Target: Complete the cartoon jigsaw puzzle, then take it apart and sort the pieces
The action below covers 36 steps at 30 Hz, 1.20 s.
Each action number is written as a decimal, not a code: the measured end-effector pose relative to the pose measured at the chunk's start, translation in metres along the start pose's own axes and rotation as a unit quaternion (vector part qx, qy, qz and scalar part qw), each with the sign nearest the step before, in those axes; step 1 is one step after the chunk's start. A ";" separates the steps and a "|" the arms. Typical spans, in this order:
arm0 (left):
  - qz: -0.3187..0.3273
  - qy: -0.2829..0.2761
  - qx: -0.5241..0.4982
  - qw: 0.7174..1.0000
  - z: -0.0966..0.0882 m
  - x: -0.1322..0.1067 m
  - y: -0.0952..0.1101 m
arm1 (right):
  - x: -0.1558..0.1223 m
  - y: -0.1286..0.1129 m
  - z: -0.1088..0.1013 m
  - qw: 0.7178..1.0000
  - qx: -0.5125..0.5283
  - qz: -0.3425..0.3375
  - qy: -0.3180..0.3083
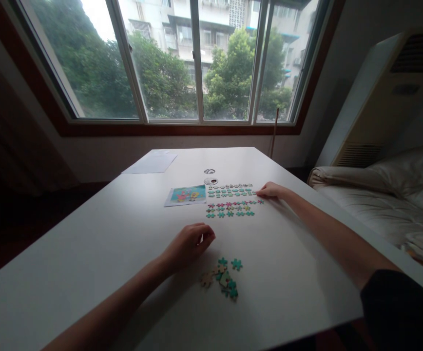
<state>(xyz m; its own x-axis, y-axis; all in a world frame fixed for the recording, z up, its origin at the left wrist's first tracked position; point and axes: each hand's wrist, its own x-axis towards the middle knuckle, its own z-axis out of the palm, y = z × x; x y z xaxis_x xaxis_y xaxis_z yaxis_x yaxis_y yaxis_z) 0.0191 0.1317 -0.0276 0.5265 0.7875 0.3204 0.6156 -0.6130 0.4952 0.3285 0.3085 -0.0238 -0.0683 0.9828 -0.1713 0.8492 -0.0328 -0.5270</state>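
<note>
My right hand (271, 190) reaches to the right end of the rows of puzzle pieces (230, 193). Its fingertips are pinched on a small puzzle piece (254, 193), mostly hidden, at the end of a greenish row. Nearer me, my left hand (193, 239) is over the table with curled fingers, and no piece shows in it. Just in front of me lies a loose pile of puzzle pieces (225, 279), teal ones and some with the brown back up. Left of the rows is a colourful picture sheet (185, 195) with pink and yellow figures.
Two small round items, one a ring-like disc (210, 181), lie beyond the rows on the white table (98, 234). White paper (151, 162) is at the far left corner. Past the table are a window, a pale sofa (357, 195) and a tall air conditioner (375, 92).
</note>
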 end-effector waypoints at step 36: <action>0.015 -0.065 -0.007 0.998 0.000 -0.007 0.020 | -0.177 -0.069 0.071 0.902 0.012 -0.424 -0.083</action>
<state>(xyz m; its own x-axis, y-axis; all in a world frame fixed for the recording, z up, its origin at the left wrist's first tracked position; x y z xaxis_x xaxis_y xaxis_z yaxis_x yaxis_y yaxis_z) 0.0278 0.1138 -0.0196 0.6171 0.7528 0.2291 0.5901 -0.6353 0.4982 0.2451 0.1237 -0.0163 -0.7671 0.6152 0.1818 0.4424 0.7126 -0.5445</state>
